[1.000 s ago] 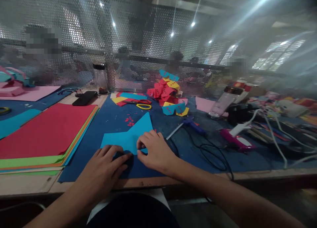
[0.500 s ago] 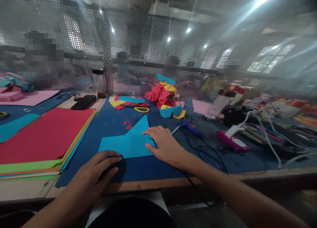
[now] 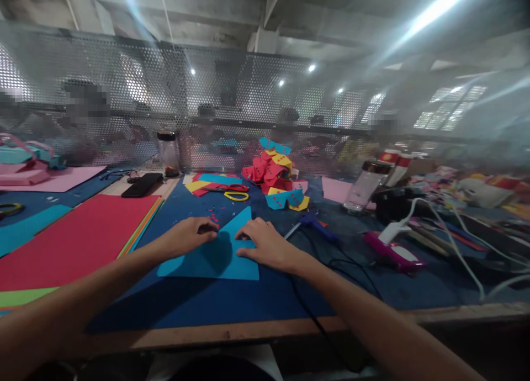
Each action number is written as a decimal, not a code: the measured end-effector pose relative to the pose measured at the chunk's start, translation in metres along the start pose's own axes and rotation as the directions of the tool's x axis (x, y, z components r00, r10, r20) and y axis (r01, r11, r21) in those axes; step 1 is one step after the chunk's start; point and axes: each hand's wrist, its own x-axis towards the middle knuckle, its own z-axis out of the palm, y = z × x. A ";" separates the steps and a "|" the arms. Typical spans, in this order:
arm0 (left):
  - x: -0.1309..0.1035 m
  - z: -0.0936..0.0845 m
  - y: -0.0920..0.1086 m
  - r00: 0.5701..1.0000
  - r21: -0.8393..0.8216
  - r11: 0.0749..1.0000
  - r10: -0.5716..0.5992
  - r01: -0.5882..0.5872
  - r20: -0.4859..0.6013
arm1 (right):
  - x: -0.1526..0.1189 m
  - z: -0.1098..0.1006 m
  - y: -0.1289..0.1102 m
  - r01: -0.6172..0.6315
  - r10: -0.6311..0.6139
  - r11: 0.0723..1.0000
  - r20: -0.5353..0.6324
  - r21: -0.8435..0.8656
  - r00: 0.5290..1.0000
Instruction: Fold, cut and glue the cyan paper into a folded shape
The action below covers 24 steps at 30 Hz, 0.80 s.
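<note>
A folded sheet of blue paper lies on the blue table mat, with a pointed corner at the top. My left hand hovers over its upper left part and casts a shadow on it. The fingers there are loosely curled, thumb and fingertips slightly apart, and I see nothing between them. At the paper's right edge rests my right hand, fingers and thumb apart and touching the sheet. Small red paper bits lie just behind the left hand.
Left is a stack of coloured sheets with a black phone behind it. Scissors and a pile of red, yellow and blue paper pieces lie beyond. To the right are a blue glue gun, a purple device, cables and a bottle.
My left hand has moved forward and right, from the paper's near left corner to above its upper left part. My right hand stays at the right edge. The view has tilted up slightly.
</note>
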 end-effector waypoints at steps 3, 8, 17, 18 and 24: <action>0.019 0.005 0.000 1.000 -0.007 1.000 -0.010 0.010 0.030 | 0.002 0.007 0.003 0.023 -0.023 1.000 -0.083 -0.007 0.996; 0.035 0.008 0.002 0.994 -0.041 0.997 -0.068 0.072 0.080 | 0.000 0.013 0.001 0.072 -0.083 0.994 -0.147 -0.077 0.986; 0.075 0.006 0.008 0.950 -0.050 0.973 -0.207 0.225 0.235 | -0.007 0.012 -0.004 0.133 -0.155 0.985 -0.222 -0.110 0.963; 0.078 0.007 0.008 0.944 -0.049 0.971 -0.213 0.232 0.252 | -0.007 0.013 -0.004 0.141 -0.164 0.983 -0.219 -0.117 0.962; 0.079 -0.005 0.015 0.970 -0.094 0.983 -0.138 0.160 0.202 | -0.011 0.013 -0.004 0.163 -0.189 0.980 -0.275 -0.115 0.943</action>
